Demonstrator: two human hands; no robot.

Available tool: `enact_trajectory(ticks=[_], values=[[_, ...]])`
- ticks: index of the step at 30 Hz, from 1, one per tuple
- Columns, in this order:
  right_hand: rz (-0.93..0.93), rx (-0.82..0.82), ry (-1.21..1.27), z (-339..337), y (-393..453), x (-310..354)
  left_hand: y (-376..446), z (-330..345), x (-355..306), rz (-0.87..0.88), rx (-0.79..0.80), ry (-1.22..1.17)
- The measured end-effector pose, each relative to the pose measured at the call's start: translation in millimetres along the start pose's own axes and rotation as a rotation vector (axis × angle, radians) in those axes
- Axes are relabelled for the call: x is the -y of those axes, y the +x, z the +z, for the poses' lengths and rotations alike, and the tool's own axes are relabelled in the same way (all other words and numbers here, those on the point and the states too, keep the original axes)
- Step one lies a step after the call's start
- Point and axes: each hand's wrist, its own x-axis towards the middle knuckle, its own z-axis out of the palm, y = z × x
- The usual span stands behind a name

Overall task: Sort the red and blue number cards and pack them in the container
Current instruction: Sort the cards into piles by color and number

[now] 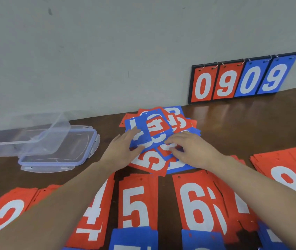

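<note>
The left hand (125, 150) is being laid flat, fingers straight, on a blue card (140, 134) at the near left side of the mixed pile of red and blue cards (161, 139); nothing is being gripped by it. The right hand (188, 150) is being rested on the right of the same pile, its fingers lightly bent over a red card (167, 150); whether that card is actually being pinched in its grip cannot be told. The pile is being kept at the middle of the brown bench (243, 123), near the wall. Closer in, sorted red stacks are being shown in a row: 4 (93, 213), 5 (136, 204), 6 (199, 210) and 8 (291, 174). The clear container (26, 139) is being propped tilted on its lid (62, 154) at the left. A ringed scoreboard (241, 80) reading 0909 is being leaned against the wall.
</note>
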Motion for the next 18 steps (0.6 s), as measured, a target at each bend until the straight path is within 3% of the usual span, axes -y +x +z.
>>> enact_trajectory(ticks=[3, 7, 15, 18], values=[[-0.053, 0.104, -0.173, 5, -2, -7, 2, 2, 7, 0.072, 0.045, 0.16], [0.0, 0.079, -0.258, -3, -18, -23, 2, 4, 13, 0.098, 0.004, 0.239], [0.332, -0.002, -0.238, -27, -25, -35, -5, 8, 16, 0.072, -0.067, 0.113], [0.413, 0.039, -0.16, -25, -26, -27, -8, 11, 16, 0.011, -0.065, 0.066]])
